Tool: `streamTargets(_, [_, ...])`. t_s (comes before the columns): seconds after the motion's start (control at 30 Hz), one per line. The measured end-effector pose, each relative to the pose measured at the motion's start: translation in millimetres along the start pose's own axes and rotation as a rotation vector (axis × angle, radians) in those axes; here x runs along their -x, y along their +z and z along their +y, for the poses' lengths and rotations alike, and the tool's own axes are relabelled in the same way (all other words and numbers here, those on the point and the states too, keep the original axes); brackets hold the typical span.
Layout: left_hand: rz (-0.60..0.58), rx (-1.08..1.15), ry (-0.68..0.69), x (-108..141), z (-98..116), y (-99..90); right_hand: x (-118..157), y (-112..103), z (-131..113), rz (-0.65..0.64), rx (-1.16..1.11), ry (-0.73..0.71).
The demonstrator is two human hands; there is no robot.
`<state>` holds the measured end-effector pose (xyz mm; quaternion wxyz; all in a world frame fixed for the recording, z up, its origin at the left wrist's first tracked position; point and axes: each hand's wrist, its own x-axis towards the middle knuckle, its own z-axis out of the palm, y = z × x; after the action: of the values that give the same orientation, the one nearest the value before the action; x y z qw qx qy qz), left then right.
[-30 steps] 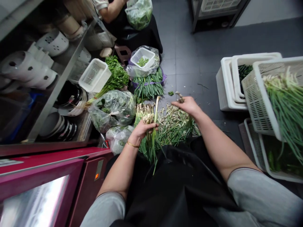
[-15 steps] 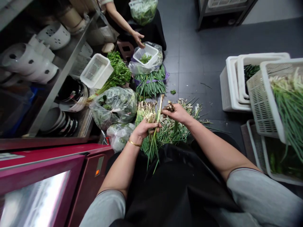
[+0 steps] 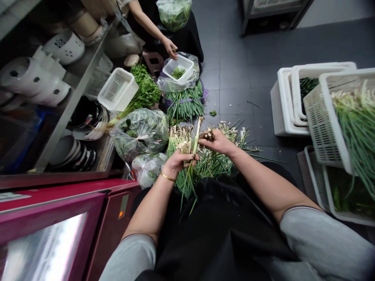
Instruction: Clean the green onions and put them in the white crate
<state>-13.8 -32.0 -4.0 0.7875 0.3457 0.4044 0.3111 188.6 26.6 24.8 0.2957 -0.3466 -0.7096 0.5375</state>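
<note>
My left hand (image 3: 178, 160) is closed round a bunch of green onions (image 3: 187, 180), white ends up and green leaves hanging over my black apron. One thicker stalk (image 3: 197, 134) stands up from that bunch, leaning right. Just right of the stalk is my right hand (image 3: 217, 141), its fingers curled round brown, dirty root ends (image 3: 209, 135). Thumb and fingertip come close to the stalk; whether they touch it I cannot tell. Behind my left hand lies a pile of unpeeled green onions (image 3: 177, 134). Loose leaves and trimmings (image 3: 215, 164) lie below my right hand.
Another person's hand (image 3: 170, 47) is over a small white basket (image 3: 179, 67). Bagged greens (image 3: 140, 132), a white basket (image 3: 118, 89) and a shelf (image 3: 73, 93) stand left. Stacked white crates (image 3: 324, 117) with green onions are at right. A red cabinet (image 3: 117, 195) is at lower left.
The view has shifted slightly. My right hand has moved a little left relative to the crates' side and turned slightly, near the stalk. My left hand keeps its bunch.
</note>
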Motion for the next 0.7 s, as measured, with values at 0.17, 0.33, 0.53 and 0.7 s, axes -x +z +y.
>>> streamTargets(0.17, [0.187, -0.007, 0.153, -7.6, -4.0, 4.6, 1.4, 4.6, 2.4, 0.115, 0.369, -0.143])
streamTargets(0.33, [0.35, -0.082, 0.279, -14.1, -2.9, 8.2, 1.4, 15.4, 10.0, 0.023, 0.74, -0.145])
streamTargets(0.53, [0.252, -0.158, 0.141, -6.8, 6.5, 7.5, 0.4, -8.9, 12.7, 0.226, 1.017, 0.011])
streamTargets(0.7, [0.222, -0.136, 0.082, -3.7, 8.7, 15.4, -1.6, -26.8, 20.3, 0.331, 1.024, 0.075])
